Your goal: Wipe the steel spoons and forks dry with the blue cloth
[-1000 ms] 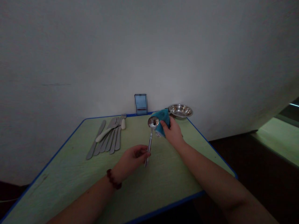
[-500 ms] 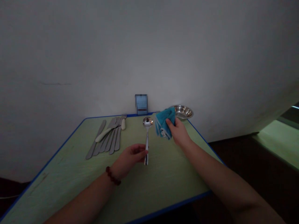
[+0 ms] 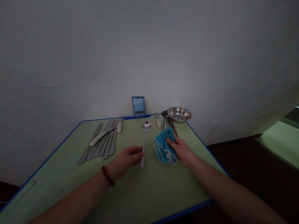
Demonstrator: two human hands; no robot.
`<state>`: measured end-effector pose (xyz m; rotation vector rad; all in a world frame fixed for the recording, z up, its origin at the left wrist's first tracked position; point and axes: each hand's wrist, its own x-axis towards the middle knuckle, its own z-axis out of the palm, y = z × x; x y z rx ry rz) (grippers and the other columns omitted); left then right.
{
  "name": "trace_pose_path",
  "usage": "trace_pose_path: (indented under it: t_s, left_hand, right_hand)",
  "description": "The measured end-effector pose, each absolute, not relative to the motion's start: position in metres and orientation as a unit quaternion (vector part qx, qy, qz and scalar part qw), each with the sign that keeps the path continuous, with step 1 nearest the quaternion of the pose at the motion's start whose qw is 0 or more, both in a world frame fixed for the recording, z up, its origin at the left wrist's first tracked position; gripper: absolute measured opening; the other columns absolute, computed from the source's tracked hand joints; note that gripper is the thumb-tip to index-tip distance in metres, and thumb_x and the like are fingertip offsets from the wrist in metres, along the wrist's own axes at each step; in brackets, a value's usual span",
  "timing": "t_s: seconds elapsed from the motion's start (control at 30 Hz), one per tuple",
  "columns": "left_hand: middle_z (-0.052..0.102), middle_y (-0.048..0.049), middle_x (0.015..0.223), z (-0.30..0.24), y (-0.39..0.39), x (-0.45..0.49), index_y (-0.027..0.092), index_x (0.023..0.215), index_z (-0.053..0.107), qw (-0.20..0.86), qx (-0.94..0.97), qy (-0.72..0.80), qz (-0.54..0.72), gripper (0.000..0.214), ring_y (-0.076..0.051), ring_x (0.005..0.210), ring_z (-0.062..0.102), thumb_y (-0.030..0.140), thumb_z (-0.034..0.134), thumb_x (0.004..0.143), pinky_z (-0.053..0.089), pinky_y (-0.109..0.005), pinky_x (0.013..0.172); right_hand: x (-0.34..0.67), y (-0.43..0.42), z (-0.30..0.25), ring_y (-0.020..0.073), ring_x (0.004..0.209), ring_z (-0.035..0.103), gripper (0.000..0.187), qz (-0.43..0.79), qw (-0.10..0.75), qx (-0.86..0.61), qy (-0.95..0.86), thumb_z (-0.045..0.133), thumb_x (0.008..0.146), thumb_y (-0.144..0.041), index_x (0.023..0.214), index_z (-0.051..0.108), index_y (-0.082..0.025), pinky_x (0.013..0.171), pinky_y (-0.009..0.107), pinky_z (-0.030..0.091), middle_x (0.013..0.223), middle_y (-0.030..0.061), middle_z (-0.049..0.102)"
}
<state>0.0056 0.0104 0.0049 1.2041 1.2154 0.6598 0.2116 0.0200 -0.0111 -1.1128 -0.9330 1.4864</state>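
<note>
A shiny metal spoon (image 3: 146,127) with a round bowl points away from me over the middle of the table. My left hand (image 3: 128,158), with a dark red bead bracelet on its wrist, pinches the spoon's handle near its lower end. To the right, my right hand (image 3: 183,149) grips a folded blue cloth (image 3: 164,144) with pale edging. The cloth hangs apart from the spoon, and its upper edge hides part of the utensils behind it.
Several grey table knives (image 3: 99,146) lie fanned at left, with white-handled forks (image 3: 119,126) on and beside them. Another white-handled fork (image 3: 158,121), several utensils (image 3: 165,119) and a steel bowl (image 3: 179,115) sit at back right. A blurred screen (image 3: 139,106) leans against the wall (image 3: 140,56).
My right hand has brought the cloth down and nearer to me, uncovering the fork and utensils at the back right. My left hand keeps hold of the spoon, its handle slightly turned.
</note>
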Motion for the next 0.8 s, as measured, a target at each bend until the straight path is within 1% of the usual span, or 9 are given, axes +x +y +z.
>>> trace_pose_path:
  t_s: [0.13, 0.3, 0.4, 0.47, 0.67, 0.8]
  left_hand:
    - [0.064, -0.0026, 0.075, 0.012, 0.025, 0.018, 0.012, 0.083, 0.061, 0.604, 0.517, 0.523, 0.306, 0.028, -0.012, 0.065, 0.055, 0.030, 0.062, 0.061, 0.044, -0.025, 0.064]
    - [0.063, -0.0044, 0.080, 0.014, 0.055, 0.036, 0.012, 0.082, 0.061, 0.611, 0.510, 0.517, 0.316, 0.026, -0.011, 0.067, 0.055, 0.025, 0.063, 0.060, 0.043, -0.025, 0.069]
    - [0.063, -0.0053, 0.079, 0.009, 0.076, 0.047, 0.011, 0.078, 0.062, 0.625, 0.518, 0.498, 0.304, 0.024, -0.011, 0.068, 0.055, 0.027, 0.063, 0.060, 0.043, -0.025, 0.072]
    - [0.062, -0.0036, 0.076, 0.007, 0.088, 0.055, 0.012, 0.075, 0.061, 0.630, 0.516, 0.492, 0.308, 0.021, -0.010, 0.066, 0.055, 0.026, 0.064, 0.059, 0.044, -0.025, 0.072]
    - [0.061, -0.0019, 0.071, 0.007, 0.118, 0.080, 0.012, 0.068, 0.060, 0.630, 0.491, 0.506, 0.327, 0.010, -0.008, 0.065, 0.055, 0.018, 0.063, 0.061, 0.044, -0.024, 0.075]
    - [0.060, -0.0010, 0.065, 0.005, 0.139, 0.095, 0.011, 0.063, 0.058, 0.626, 0.482, 0.513, 0.337, 0.006, -0.008, 0.062, 0.055, 0.013, 0.063, 0.060, 0.046, -0.023, 0.073]
  right_hand:
    - [0.221, 0.026, -0.005, 0.0117, 0.049, 0.055, 0.023, 0.600, 0.550, -0.451, -0.366, 0.062, 0.062, -0.036, 0.078, 0.057, -0.020, 0.050, 0.026, 0.046, 0.061, -0.0032, 0.062]
    - [0.248, 0.041, 0.015, 0.0098, 0.043, 0.051, 0.021, 0.514, 0.680, -0.451, -0.264, 0.063, 0.061, -0.035, 0.070, 0.054, -0.019, 0.050, 0.027, 0.046, 0.052, -0.0058, 0.057]
    - [0.263, 0.047, 0.024, 0.0100, 0.045, 0.052, 0.019, 0.479, 0.728, -0.435, -0.227, 0.063, 0.061, -0.033, 0.069, 0.053, -0.019, 0.054, 0.029, 0.048, 0.054, -0.0051, 0.057]
    - [0.270, 0.049, 0.026, 0.0106, 0.049, 0.053, 0.020, 0.455, 0.753, -0.424, -0.214, 0.063, 0.061, -0.032, 0.072, 0.054, -0.019, 0.056, 0.029, 0.048, 0.057, -0.0040, 0.059]
    - [0.275, 0.052, 0.024, 0.0112, 0.055, 0.056, 0.021, 0.430, 0.777, -0.402, -0.222, 0.061, 0.063, -0.033, 0.077, 0.055, -0.018, 0.059, 0.029, 0.049, 0.064, -0.0022, 0.061]
    - [0.275, 0.054, 0.025, 0.0102, 0.053, 0.056, 0.024, 0.425, 0.783, -0.396, -0.224, 0.061, 0.062, -0.035, 0.076, 0.055, -0.017, 0.057, 0.027, 0.048, 0.063, -0.0026, 0.061]
